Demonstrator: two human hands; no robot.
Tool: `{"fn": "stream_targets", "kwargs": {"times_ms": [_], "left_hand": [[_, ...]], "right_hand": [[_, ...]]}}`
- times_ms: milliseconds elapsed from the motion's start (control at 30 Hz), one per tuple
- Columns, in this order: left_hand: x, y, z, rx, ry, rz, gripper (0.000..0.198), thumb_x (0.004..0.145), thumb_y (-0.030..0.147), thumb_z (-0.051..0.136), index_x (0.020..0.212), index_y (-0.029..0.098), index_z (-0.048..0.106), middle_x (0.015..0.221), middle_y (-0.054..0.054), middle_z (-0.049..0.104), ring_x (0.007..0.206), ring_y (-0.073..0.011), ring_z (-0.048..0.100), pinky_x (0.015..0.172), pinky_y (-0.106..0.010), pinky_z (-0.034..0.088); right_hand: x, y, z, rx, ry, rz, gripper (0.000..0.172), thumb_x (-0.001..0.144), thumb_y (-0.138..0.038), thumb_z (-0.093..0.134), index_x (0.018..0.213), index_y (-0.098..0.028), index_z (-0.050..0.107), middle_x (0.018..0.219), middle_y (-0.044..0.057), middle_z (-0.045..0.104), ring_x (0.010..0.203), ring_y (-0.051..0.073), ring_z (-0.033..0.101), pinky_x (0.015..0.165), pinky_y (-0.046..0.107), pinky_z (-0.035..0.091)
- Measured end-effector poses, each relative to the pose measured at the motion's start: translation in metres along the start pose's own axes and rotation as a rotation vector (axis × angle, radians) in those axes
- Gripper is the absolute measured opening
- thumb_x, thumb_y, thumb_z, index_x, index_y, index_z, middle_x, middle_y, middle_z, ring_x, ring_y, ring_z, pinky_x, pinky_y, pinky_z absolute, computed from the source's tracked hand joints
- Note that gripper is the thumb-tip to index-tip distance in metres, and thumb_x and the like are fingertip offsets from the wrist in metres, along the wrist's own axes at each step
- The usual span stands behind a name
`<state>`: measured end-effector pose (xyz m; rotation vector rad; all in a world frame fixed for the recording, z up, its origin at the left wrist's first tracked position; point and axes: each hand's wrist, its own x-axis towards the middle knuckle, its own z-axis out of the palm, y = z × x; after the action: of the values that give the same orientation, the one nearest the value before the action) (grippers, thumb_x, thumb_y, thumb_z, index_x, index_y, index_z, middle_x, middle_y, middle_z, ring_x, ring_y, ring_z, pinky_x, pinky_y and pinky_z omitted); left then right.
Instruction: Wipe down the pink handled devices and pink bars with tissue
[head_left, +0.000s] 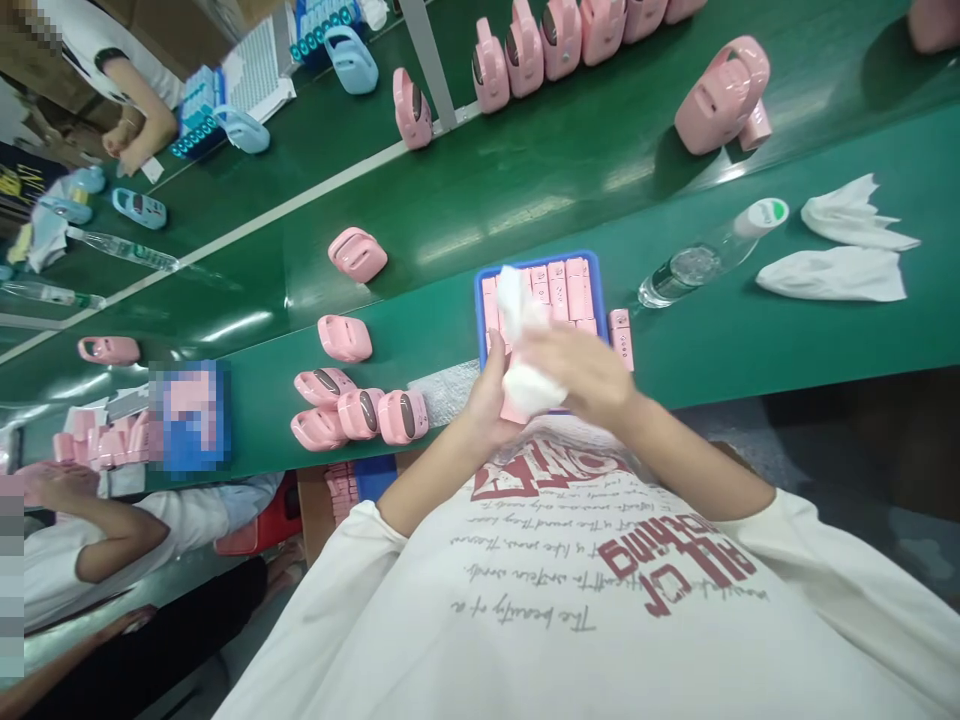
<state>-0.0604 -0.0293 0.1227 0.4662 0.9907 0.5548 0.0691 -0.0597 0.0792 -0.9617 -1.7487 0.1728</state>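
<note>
My left hand [489, 400] is closed around a pink plastic piece [514, 408], which is mostly hidden by fingers and cloth. Over it, my right hand [589, 370], blurred by motion, grips a white wiping cloth [534, 388] and presses it against the piece. One end of the cloth sticks up beyond the fingers. Just past both hands is a blue tray [540, 262] filled with rows of pink pieces. Another pink piece with small dark marks [621, 340] lies beside the tray's right side.
A clear bottle [701, 262] lies to the right, near two white cloths [836, 275]. Pink handled cases [360, 412] sit in a group at left, with bubble wrap [446, 390] beside them. More pink cases [562, 40] line the far side. A co-worker [120, 540] sits at left.
</note>
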Motion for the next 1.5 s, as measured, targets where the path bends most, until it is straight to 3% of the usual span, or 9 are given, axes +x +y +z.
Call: {"fn": "stream_targets", "kwargs": {"times_ms": [133, 200, 433, 700, 933, 1100, 1300, 1433, 1500], "left_hand": [[-0.006, 0.003, -0.005, -0.146, -0.300, -0.138, 0.071, 0.082, 0.075, 0.033, 0.092, 0.012, 0.065, 0.052, 0.002, 0.045, 0.037, -0.0069, 0.036, 0.030, -0.017, 0.028], [-0.010, 0.005, -0.005, -0.158, -0.366, -0.136, 0.074, 0.083, 0.075, 0.028, 0.105, 0.013, 0.063, 0.051, 0.003, 0.045, 0.035, -0.0073, 0.036, 0.029, -0.017, 0.028], [-0.017, 0.005, -0.004, -0.038, -0.415, -0.080, 0.073, 0.083, 0.074, 0.033, 0.112, 0.013, 0.060, 0.050, 0.003, 0.049, 0.034, -0.0081, 0.041, 0.031, -0.019, 0.032], [-0.019, -0.002, -0.005, 0.211, -0.375, 0.053, 0.060, 0.079, 0.074, 0.044, 0.085, 0.015, 0.056, 0.055, 0.003, 0.053, 0.037, -0.0082, 0.045, 0.035, -0.020, 0.036], [-0.029, 0.004, 0.001, 0.482, -0.086, 0.304, 0.045, 0.081, 0.061, 0.055, 0.091, 0.017, 0.056, 0.067, 0.001, 0.057, 0.055, -0.0100, 0.050, 0.052, -0.021, 0.038], [-0.031, 0.004, 0.004, 0.417, -0.111, 0.254, 0.046, 0.082, 0.062, 0.051, 0.093, 0.018, 0.055, 0.062, 0.002, 0.054, 0.049, -0.0093, 0.048, 0.046, -0.021, 0.036], [-0.029, 0.008, 0.002, 0.309, -0.204, 0.194, 0.058, 0.081, 0.067, 0.049, 0.106, 0.015, 0.057, 0.062, 0.003, 0.054, 0.044, -0.0077, 0.048, 0.038, -0.019, 0.036], [-0.025, 0.008, -0.002, 0.222, -0.269, 0.158, 0.058, 0.082, 0.067, 0.048, 0.104, 0.014, 0.058, 0.059, 0.003, 0.056, 0.041, -0.0079, 0.049, 0.037, -0.019, 0.039], [-0.022, 0.007, -0.003, 0.202, -0.295, 0.134, 0.057, 0.082, 0.067, 0.047, 0.093, 0.013, 0.060, 0.056, 0.001, 0.057, 0.040, -0.0088, 0.049, 0.037, -0.020, 0.039]], "right_hand": [[-0.009, 0.048, -0.024, -0.102, 0.459, 0.471, 0.031, 0.094, -0.040, 0.046, 0.112, -0.022, 0.064, 0.103, 0.009, 0.070, 0.094, 0.025, 0.066, 0.082, 0.044, 0.054], [-0.012, 0.064, -0.034, -0.050, 0.519, 0.564, 0.034, 0.095, -0.044, 0.043, 0.111, -0.023, 0.063, 0.096, 0.010, 0.069, 0.085, 0.023, 0.064, 0.073, 0.040, 0.054], [0.007, 0.025, -0.052, 0.227, 0.297, 0.556, 0.033, 0.086, -0.056, 0.054, 0.088, -0.025, 0.068, 0.076, 0.004, 0.065, 0.064, 0.018, 0.058, 0.051, 0.031, 0.044], [0.035, -0.020, -0.043, 0.297, 0.100, 0.540, 0.015, 0.076, -0.028, 0.071, 0.090, -0.027, 0.073, 0.072, 0.000, 0.067, 0.059, 0.015, 0.059, 0.050, 0.030, 0.046], [0.033, -0.014, -0.030, -0.049, 0.221, 0.307, 0.014, 0.083, -0.028, 0.062, 0.069, -0.029, 0.064, 0.054, 0.000, 0.054, 0.051, 0.016, 0.048, 0.050, 0.035, 0.041], [0.033, -0.010, -0.027, -0.154, 0.278, 0.229, 0.014, 0.084, -0.026, 0.060, 0.070, -0.028, 0.060, 0.058, 0.001, 0.057, 0.053, 0.016, 0.049, 0.050, 0.036, 0.040], [0.027, -0.001, -0.046, 0.013, 0.598, 0.361, 0.018, 0.083, -0.032, 0.062, 0.067, -0.026, 0.058, 0.061, -0.001, 0.056, 0.053, 0.015, 0.050, 0.049, 0.034, 0.038], [-0.010, 0.028, -0.084, -0.072, 0.352, 0.405, 0.043, 0.091, -0.042, 0.050, 0.051, -0.026, 0.052, 0.047, 0.001, 0.045, 0.053, 0.018, 0.049, 0.053, 0.037, 0.041], [-0.036, 0.044, -0.101, -0.282, 0.125, 0.540, 0.035, 0.087, -0.037, 0.058, 0.054, -0.026, 0.057, 0.052, 0.001, 0.052, 0.053, 0.017, 0.051, 0.049, 0.034, 0.039]]}}
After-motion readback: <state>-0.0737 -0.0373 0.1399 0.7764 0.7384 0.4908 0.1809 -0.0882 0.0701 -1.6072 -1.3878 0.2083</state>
